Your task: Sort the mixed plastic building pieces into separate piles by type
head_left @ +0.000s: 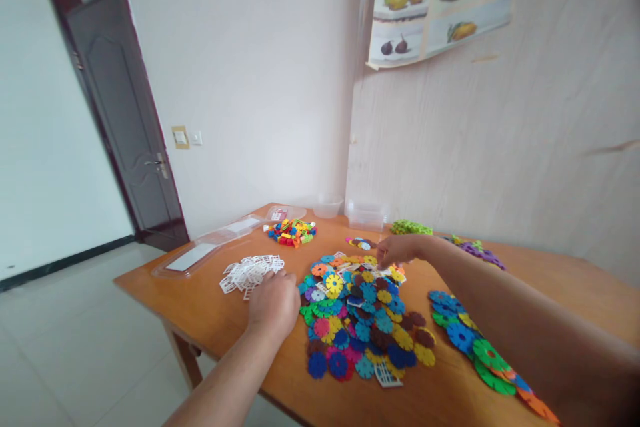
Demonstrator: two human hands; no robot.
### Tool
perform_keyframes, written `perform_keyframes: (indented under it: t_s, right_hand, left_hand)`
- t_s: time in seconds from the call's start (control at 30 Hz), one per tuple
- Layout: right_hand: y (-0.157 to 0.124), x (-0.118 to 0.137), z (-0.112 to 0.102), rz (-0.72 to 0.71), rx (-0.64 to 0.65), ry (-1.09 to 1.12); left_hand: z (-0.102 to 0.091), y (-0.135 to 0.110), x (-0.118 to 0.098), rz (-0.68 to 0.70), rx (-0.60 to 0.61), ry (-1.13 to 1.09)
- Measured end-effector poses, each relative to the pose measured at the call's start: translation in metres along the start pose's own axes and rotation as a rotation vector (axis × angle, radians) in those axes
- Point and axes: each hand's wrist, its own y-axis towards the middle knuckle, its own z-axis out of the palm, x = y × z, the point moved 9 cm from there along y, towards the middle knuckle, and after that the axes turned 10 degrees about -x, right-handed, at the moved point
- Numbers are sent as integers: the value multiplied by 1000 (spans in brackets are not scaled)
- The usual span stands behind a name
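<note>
My left hand (274, 299) is closed, with its curled fingers at the right edge of a heap of white plastic lattice pieces (250, 272). Whatever it may hold is hidden behind the knuckles. Over the far right side of a large pile of colourful notched plastic discs (367, 310), my right hand (399, 249) reaches down with its fingers pinched together. I cannot make out what lies between those fingertips. Several white lattice pieces are mixed into the disc pile, one white lattice piece (387, 373) at its near edge.
Small coloured bricks (291, 232) lie heaped further back. Larger discs (463, 333) run along the right, under my right forearm. Green pieces (411, 227) and purple pieces (477, 253) are at the back right. Clear plastic boxes (367, 215) and flat lids (200, 253) stand along the wooden table's (150, 280) far side.
</note>
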Motion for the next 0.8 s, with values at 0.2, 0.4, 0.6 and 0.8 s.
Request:
perform_keyframes:
  t_s: [0.2, 0.4, 0.6, 0.8]
  right_hand:
    - [10, 14, -12, 49, -191, -68]
    - [25, 17, -11, 113, -249, -154]
    - [34, 10, -5, 170, -213, -128]
    - [29, 15, -8, 207, -235, -67]
  left_hand:
    - [1, -1, 0, -2, 9, -6]
    - [1, 0, 1, 4, -8, 9]
    - [-2, 0, -2, 20, 0, -6]
    - [-2, 0, -1, -6, 28, -20]
